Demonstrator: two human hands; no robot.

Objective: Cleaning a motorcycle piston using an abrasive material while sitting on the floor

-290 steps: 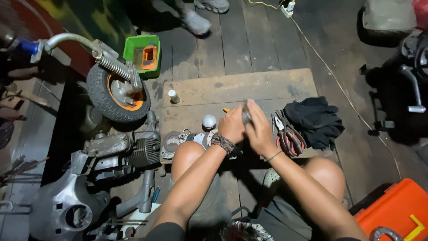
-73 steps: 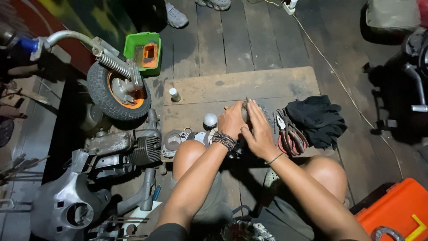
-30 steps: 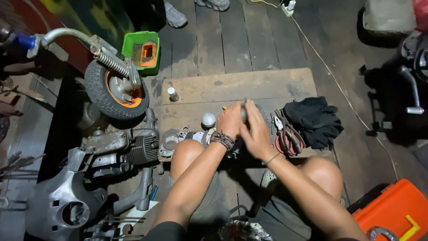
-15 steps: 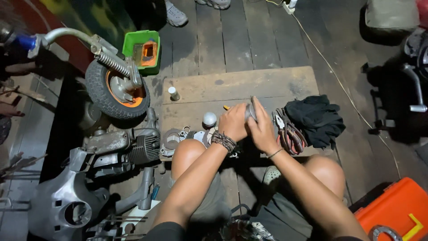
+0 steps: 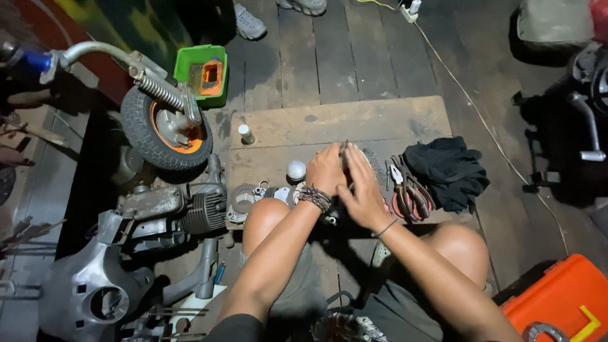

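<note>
I sit on a wooden floor with both knees up. My left hand [image 5: 326,170] and my right hand [image 5: 361,187] are pressed together around a small round metal part [image 5: 367,155], held above a brown board [image 5: 354,120]. Most of the part is hidden by my fingers. A beaded bracelet wraps my left wrist. A thin band sits on my right wrist. Small metal rings and washers [image 5: 250,196] lie on the board just left of my hands, beside a white round knob [image 5: 296,170].
A small scooter wheel with fork and spring [image 5: 161,130] and an engine block [image 5: 183,212] lie at left, a grey body panel [image 5: 88,294] below them. Red-handled pliers [image 5: 408,193] and a black cloth [image 5: 449,171] lie at right. There is an orange toolbox [image 5: 563,304] and a green tray [image 5: 202,75].
My hands stay clasped on the part over the board, shifting only slightly as the fingers work around it. Nothing else has moved.
</note>
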